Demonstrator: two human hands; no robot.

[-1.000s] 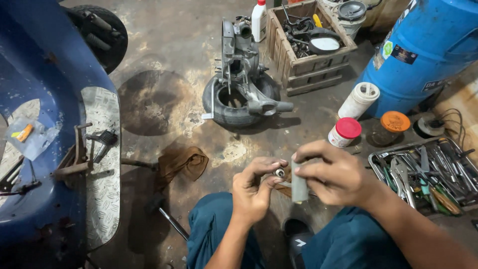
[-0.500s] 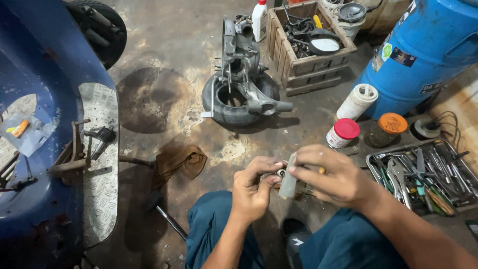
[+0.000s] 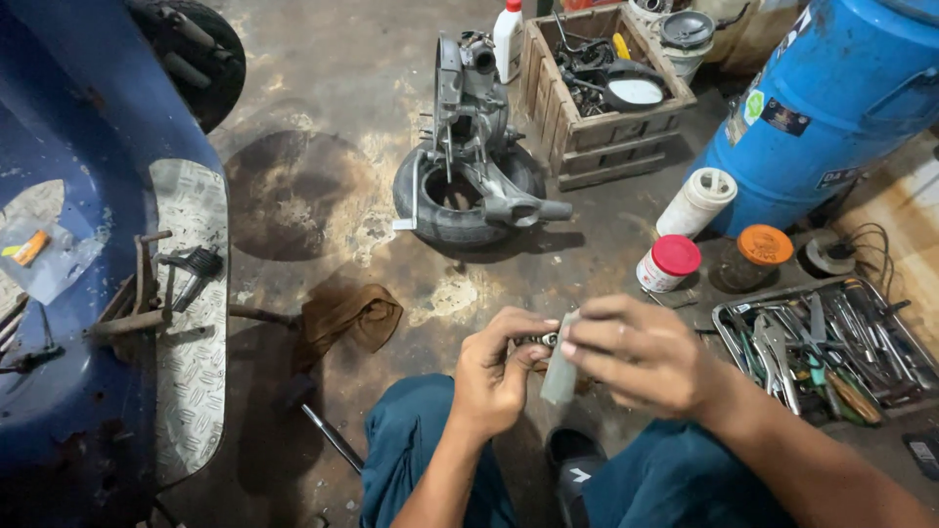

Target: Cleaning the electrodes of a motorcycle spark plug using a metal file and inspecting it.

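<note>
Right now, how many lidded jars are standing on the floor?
2: a white jar with a red lid beside the white roll, and a dark jar with an orange lid right of it. Others may be hidden.

Engine casing (image 3: 469, 147) sits on a tyre (image 3: 440, 210), crate (image 3: 606, 88) right, tool tray (image 3: 729, 318) nearer.

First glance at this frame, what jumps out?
The two hands at bottom centre: the left hand pinches a small metal part while the right hand holds a pale grey tube against it. Beyond them, an engine casing sits in a small tyre on the stained floor. A big blue barrel fills the top right, with a tool tray below it.
</note>
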